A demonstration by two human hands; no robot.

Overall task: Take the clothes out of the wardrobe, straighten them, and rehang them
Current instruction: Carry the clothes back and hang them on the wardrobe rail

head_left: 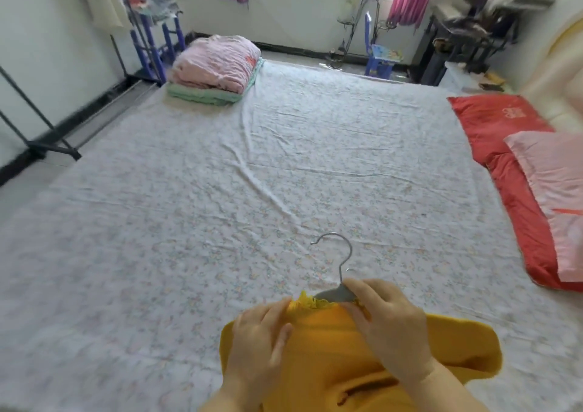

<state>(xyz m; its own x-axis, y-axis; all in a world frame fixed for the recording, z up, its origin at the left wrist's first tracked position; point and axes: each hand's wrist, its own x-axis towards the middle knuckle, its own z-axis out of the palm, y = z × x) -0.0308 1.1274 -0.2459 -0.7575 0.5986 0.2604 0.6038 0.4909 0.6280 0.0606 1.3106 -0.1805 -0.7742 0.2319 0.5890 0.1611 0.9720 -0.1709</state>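
Observation:
A mustard-yellow garment with a lace neckline lies flat on the near edge of the bed. A grey metal hanger sits in its neck, with the hook pointing away from me. My left hand pinches the left side of the neckline between thumb and fingers. My right hand grips the hanger's right shoulder together with the fabric at the neck.
The bed wears a wrinkled floral sheet. Folded pink and green quilts are stacked at its far left corner. Red and pink pillows lie along the right edge. A black clothes rack stands on the left, and a small blue chair is beyond the bed.

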